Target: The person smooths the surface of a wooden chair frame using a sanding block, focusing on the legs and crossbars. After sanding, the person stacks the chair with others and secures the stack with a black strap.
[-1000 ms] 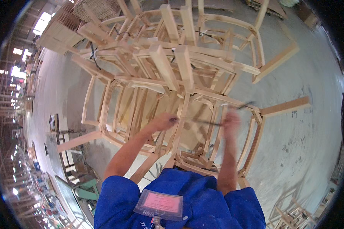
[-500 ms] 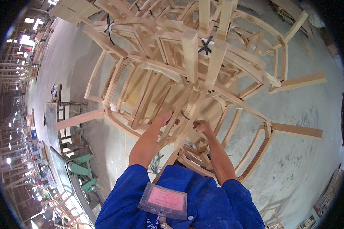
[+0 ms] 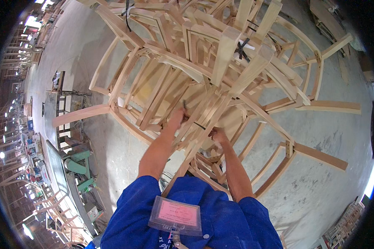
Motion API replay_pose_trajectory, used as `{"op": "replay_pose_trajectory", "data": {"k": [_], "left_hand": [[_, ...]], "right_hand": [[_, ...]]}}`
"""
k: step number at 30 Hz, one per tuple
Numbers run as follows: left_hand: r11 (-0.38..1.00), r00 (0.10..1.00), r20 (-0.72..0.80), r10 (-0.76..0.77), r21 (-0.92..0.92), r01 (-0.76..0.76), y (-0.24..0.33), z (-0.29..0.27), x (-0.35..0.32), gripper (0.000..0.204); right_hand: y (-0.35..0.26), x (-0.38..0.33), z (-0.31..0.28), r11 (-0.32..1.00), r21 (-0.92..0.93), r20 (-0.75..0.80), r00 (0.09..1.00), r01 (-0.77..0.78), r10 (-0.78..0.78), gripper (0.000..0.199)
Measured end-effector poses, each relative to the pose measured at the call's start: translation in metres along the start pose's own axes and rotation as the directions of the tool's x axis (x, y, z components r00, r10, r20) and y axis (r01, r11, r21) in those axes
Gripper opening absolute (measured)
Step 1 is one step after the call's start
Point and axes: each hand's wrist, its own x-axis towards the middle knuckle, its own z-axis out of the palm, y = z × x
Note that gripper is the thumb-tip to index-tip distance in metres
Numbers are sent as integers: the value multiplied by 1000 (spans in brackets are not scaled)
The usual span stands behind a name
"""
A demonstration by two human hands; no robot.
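Bare wooden chair frames [image 3: 129,74] are stacked upside down in front of me, their legs sticking up and out. A thin black tie [image 3: 199,125] crosses two long wooden bars [image 3: 214,108] that lie side by side. On the left side of those bars, my left hand [image 3: 178,119] is closed, blurred slightly, and a dark end of the tie stands up past its fingers. Right of the bars, my right hand [image 3: 217,136] has its fingers curled together close to the wood; what they pinch is hidden.
More black ties [image 3: 242,49] are knotted around legs higher in the stack. Chair legs [image 3: 320,155] jut out to the right over the grey concrete floor [image 3: 307,191]. At left stands a long bench with a green metal machine [image 3: 77,166].
The view has shifted a little, so the stack appears displaced. My left hand has moved up and away from the bars slightly, with the dark tie end now showing above it.
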Motion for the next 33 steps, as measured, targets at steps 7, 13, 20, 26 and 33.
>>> {"op": "replay_pose_trajectory", "data": {"k": [7,13,20,26,33], "left_hand": [[981,987,-92,135,-129,-146,72,-43,5,12],[260,655,542,526,631,-731,76,48,-56,15],[363,710,480,515,628,-688,68,64,-94,20],[513,924,343,171,770,-381,66,51,-109,32],[462,915,401,-54,822,-333,60,11,-95,34]], "right_hand": [[-90,-55,-29,903,165,-16,914,-398,406,38],[-114,-32,15,746,623,75,967,-236,244,30],[-110,2,63,747,664,-159,978,4,137,17],[-124,-2,62,655,755,-182,952,-26,247,22],[-143,-12,47,979,-155,-425,903,-136,59,27]]}}
